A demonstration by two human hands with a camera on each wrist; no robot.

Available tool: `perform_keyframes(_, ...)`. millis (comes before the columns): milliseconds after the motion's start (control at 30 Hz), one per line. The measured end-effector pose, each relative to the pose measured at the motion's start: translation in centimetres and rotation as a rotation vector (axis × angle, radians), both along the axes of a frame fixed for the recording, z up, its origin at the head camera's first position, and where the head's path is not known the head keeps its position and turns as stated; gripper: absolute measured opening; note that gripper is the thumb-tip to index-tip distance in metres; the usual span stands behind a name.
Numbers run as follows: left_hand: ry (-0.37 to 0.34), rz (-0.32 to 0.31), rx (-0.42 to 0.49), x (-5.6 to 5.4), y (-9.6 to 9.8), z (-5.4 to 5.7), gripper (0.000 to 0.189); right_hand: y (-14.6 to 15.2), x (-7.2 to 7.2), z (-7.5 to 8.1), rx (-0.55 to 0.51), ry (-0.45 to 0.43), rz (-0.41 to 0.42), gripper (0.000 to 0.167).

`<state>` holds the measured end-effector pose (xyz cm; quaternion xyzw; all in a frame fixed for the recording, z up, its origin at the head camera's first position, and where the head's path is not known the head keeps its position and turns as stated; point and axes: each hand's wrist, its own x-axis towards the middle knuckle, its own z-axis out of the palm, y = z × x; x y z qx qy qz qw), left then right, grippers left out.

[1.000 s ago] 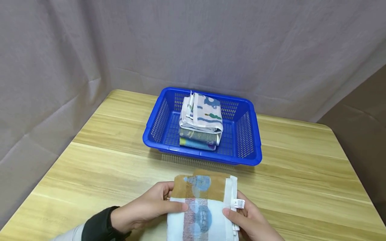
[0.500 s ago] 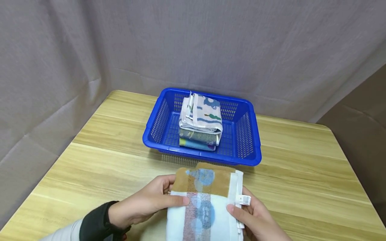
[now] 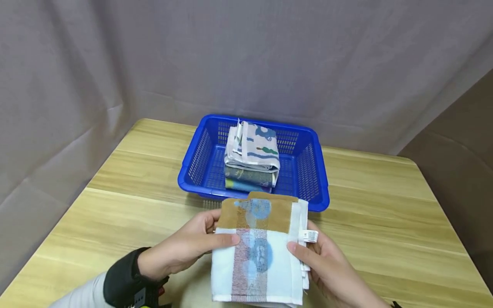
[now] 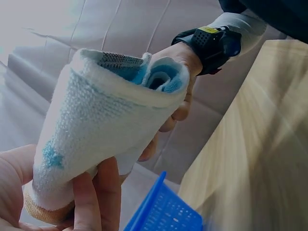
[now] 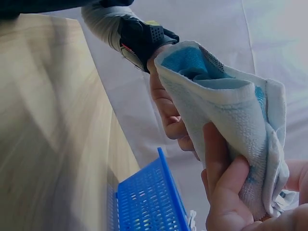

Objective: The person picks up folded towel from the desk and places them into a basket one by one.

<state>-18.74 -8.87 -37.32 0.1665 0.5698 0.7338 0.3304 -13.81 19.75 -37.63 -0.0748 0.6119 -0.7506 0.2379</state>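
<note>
Both hands hold a folded towel [image 3: 279, 265], white with a brown end, blue circles and a reddish-grey stripe. The left hand [image 3: 188, 241] grips its left side, thumb on top and fingers beneath. On the right side, near a small white label [image 3: 310, 236], the right hand [image 3: 327, 259] pinches it the same way. Both wrist views show the towel [image 4: 101, 115] from below, its layers folded over one another, with fingers curled against the underside. Just beyond the towel stands a blue plastic basket [image 3: 323, 179], its front rim partly hidden by the brown end.
Inside the basket lies a stack of folded towels: a white patterned one [image 3: 262, 145] on top, a grey-green one [image 3: 250, 175] and a blue-yellow one [image 3: 242, 185] below. The wooden table [image 3: 127, 179] meets a grey cloth backdrop [image 3: 246, 55] behind the basket.
Both hands have carried the towel forward and up toward the basket, so its brown end now overlaps the front rim. The grip looks the same. The head view has shifted slightly.
</note>
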Motion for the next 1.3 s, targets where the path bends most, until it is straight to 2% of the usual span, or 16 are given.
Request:
perform_keyframes(200,0.03,0.016,-0.02,-1.2,0.3,0.5,0.059,0.0,-0.8,0.6,0.082,0.009,-0.034,0.063)
perform_keyframes(467,0.046,0.031,-0.03,-2.1,0.5,0.9,0.056,-0.1,-1.8,1.5,0.104,-0.008,-0.075,0.074)
perform_keyframes(633,0.054,0.032,-0.037,-2.8,0.6,1.0,0.057,0.0,-2.5,1.6,0.091,0.035,-0.057,0.067)
perform_keyframes(900,0.004,0.048,-0.053,-4.2,0.9,1.1,0.056,0.3,-4.0,2.0,0.106,0.049,-0.053,0.063)
perform_keyframes(1133,0.043,0.063,-0.053,-5.2,0.9,1.6,0.055,0.1,-5.7,2.5,0.123,0.067,-0.052,0.061)
perform_keyframes(1300,0.038,0.072,-0.083,-6.1,0.8,2.1,0.052,-0.1,-6.7,3.0,0.141,0.07,-0.059,0.06)
